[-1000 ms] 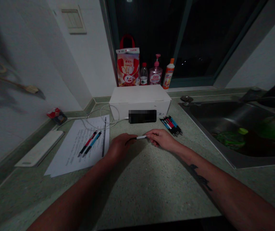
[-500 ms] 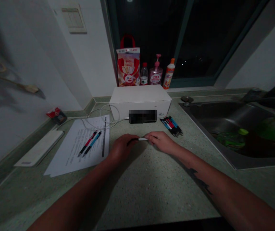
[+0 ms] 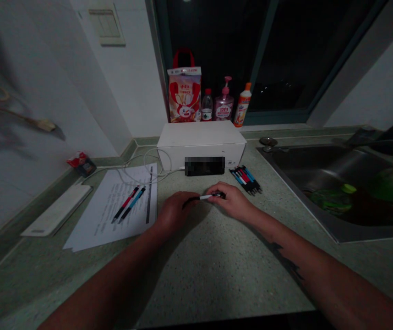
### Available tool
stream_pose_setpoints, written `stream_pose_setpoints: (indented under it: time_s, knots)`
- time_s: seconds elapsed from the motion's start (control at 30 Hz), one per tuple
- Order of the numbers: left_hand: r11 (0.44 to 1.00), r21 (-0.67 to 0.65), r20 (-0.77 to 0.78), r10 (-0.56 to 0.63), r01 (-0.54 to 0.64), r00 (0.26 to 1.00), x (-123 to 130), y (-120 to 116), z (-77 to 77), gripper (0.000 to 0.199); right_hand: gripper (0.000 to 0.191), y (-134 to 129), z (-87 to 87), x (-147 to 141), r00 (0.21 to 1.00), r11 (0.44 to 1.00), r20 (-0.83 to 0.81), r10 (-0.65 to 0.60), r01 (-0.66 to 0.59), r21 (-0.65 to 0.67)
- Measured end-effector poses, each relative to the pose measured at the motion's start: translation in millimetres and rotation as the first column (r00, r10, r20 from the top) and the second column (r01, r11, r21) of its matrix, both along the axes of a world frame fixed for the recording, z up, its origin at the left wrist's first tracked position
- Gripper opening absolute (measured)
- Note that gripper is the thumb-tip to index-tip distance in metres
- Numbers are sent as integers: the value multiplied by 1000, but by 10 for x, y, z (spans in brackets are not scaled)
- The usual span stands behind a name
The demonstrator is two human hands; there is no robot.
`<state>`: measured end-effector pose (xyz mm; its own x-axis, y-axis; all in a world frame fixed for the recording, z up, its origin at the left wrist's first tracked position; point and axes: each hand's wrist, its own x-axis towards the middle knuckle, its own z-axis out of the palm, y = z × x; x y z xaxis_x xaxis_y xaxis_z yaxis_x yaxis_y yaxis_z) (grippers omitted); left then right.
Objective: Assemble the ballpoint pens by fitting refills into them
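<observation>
A black-and-white pen point(image 3: 204, 197) is held level between both hands above the counter. My left hand point(image 3: 175, 210) is closed around its black end, the fingers partly hidden behind the back of the hand. At the other end, the thumb and fingers of my right hand point(image 3: 231, 200) pinch the pen, and a dark part of it shows between them. To the left, a red pen point(image 3: 126, 203) and a blue pen point(image 3: 132, 204) lie side by side on printed sheets point(image 3: 90, 220). Several red, blue and white pens point(image 3: 245, 179) lie bunched beyond my right hand.
Behind my hands, a black phone-like device point(image 3: 204, 170) on a cable leans by a white box point(image 3: 201, 134). A bag point(image 3: 184, 96) and bottles stand behind the box. The steel sink point(image 3: 320, 229) is at right; a flat white device point(image 3: 57, 211) lies left.
The right fingers have shifted and lifted slightly, so more of the pen's dark end shows between them. The left hand keeps its hold nearly unmoved.
</observation>
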<state>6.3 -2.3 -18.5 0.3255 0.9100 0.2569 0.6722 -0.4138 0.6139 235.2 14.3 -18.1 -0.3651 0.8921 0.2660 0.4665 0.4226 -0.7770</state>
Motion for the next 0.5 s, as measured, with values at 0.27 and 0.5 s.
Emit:
stream_pose_setpoints:
  time_s: [0.27, 0.5]
  knots:
    - [999, 22, -14, -25, 26, 1000, -1, -4, -12, 23, 15, -33, 17, -30, 998, 999, 61, 34, -33, -26]
    - [997, 52, -15, -57, 57, 998, 9, -14, 9, 22, 21, -50, 60, -30, 986, 994, 145, 87, -77, -73]
